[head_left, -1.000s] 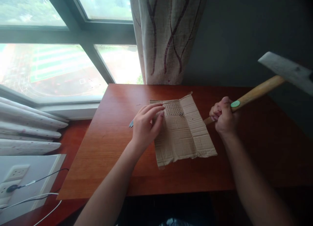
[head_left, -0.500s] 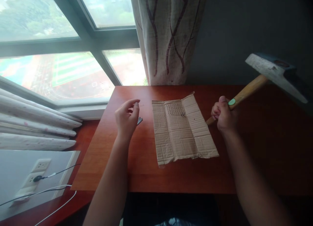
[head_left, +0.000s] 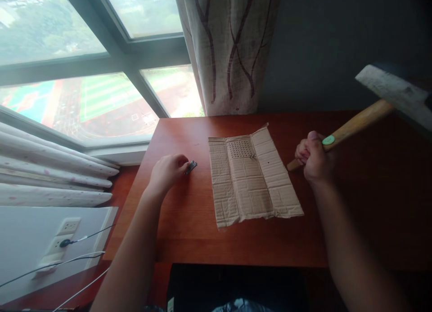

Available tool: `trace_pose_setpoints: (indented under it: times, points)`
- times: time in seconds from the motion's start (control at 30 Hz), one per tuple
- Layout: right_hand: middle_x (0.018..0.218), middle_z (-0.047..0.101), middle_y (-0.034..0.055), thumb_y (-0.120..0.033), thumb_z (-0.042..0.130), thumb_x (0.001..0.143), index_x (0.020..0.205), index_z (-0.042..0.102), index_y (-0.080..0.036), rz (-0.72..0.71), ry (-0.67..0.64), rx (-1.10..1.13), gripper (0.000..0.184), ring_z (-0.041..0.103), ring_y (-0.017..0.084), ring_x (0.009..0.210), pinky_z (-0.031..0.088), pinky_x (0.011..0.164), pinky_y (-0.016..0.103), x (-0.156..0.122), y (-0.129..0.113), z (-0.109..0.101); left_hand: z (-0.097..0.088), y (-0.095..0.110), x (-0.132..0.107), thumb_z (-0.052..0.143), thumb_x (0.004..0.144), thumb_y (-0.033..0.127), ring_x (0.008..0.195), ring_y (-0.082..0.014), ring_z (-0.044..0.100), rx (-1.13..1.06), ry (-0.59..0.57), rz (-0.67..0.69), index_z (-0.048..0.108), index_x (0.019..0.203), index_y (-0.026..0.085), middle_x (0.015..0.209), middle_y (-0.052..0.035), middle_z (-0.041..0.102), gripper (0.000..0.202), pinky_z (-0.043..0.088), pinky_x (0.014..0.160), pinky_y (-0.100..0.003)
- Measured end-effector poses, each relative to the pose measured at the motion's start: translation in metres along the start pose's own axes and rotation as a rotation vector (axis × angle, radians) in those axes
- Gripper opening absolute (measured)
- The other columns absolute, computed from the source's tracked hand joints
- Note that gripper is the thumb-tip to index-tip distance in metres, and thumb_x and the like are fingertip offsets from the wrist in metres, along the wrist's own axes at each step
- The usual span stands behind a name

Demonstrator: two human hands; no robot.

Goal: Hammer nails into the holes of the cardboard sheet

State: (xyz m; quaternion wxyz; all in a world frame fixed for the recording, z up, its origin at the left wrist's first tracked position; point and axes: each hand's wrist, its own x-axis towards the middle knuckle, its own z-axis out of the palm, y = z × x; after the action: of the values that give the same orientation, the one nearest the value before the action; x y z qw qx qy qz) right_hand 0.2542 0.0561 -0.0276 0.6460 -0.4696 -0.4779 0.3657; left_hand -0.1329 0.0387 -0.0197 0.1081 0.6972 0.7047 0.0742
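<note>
My right hand (head_left: 316, 158) is wrapped round the wooden handle of a hammer (head_left: 359, 122), raised above the right of the table. The hammer's head is at the upper right, partly cut off by the picture edge. My left hand (head_left: 170, 172) is closed in a pinch at a small pile of dark nails (head_left: 192, 166) on the table; the fingertips touch the near end of the pile. How many nails the fingers grip is hidden. Between the hands lies a creased sheet of cardboard (head_left: 251, 186), with rows of small holes or nail heads in its upper part.
The reddish wooden table (head_left: 189, 244) stands against a window and a dark wall. A patterned curtain (head_left: 232, 51) hangs behind it, a white curtain (head_left: 54, 172) at the left. Cables (head_left: 87, 235) run from a wall socket (head_left: 69, 226) at the lower left.
My left hand has come down and left from above the table to the nails, its fingers closing there. My right hand has shifted slightly right with the hammer.
</note>
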Motion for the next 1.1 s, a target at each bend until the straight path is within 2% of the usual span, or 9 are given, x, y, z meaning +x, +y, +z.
trace_pose_setpoints:
  times: [0.23, 0.43, 0.73, 0.93, 1.1]
  points:
    - [0.044, 0.028, -0.0074, -0.053, 0.066, 0.092, 0.053, 0.034, -0.024, -0.055, 0.0, 0.039, 0.059, 0.029, 0.008, 0.035, 0.019, 0.036, 0.027, -0.001, 0.005, -0.002, -0.002, 0.005, 0.005, 0.056, 0.089, 0.04, 0.084, -0.0259, 0.069, 0.069, -0.1, -0.074, 0.078, 0.089, 0.024, 0.094, -0.0074, 0.079, 0.027, 0.037, 0.064, -0.033]
    - [0.043, 0.029, -0.0077, -0.051, 0.066, 0.093, 0.052, 0.033, -0.023, -0.086, -0.017, 0.079, 0.06, 0.029, 0.007, 0.035, 0.02, 0.034, 0.025, -0.001, 0.009, -0.005, -0.004, 0.011, 0.008, 0.057, 0.089, 0.04, 0.084, -0.0272, 0.068, 0.096, -0.132, -0.099, 0.077, 0.089, 0.024, 0.092, -0.0076, 0.078, 0.025, 0.035, 0.062, -0.033]
    - [0.043, 0.03, -0.007, -0.053, 0.066, 0.092, 0.052, 0.034, -0.024, -0.081, -0.011, 0.063, 0.059, 0.03, 0.008, 0.035, 0.02, 0.034, 0.026, -0.002, 0.009, -0.005, -0.006, 0.016, 0.008, 0.057, 0.09, 0.038, 0.079, -0.0269, 0.068, 0.112, -0.125, -0.054, 0.077, 0.084, 0.023, 0.084, -0.0081, 0.077, 0.027, 0.037, 0.063, -0.033]
    - [0.044, 0.029, -0.007, -0.053, 0.065, 0.094, 0.052, 0.035, -0.023, -0.108, -0.018, 0.05, 0.059, 0.031, 0.007, 0.035, 0.02, 0.034, 0.026, -0.003, 0.008, -0.005, -0.007, 0.018, 0.009, 0.06, 0.088, 0.033, 0.079, -0.0261, 0.068, 0.113, -0.131, -0.054, 0.078, 0.084, 0.023, 0.084, -0.0077, 0.077, 0.021, 0.038, 0.062, -0.032]
    - [0.044, 0.029, -0.0072, -0.051, 0.066, 0.094, 0.052, 0.035, -0.023, -0.111, -0.027, 0.059, 0.059, 0.03, 0.007, 0.035, 0.019, 0.034, 0.026, -0.002, 0.008, -0.005, -0.007, 0.019, 0.01, 0.058, 0.089, 0.037, 0.082, -0.0284, 0.069, 0.162, -0.138, -0.073, 0.077, 0.084, 0.023, 0.088, -0.0088, 0.078, 0.024, 0.036, 0.061, -0.034]
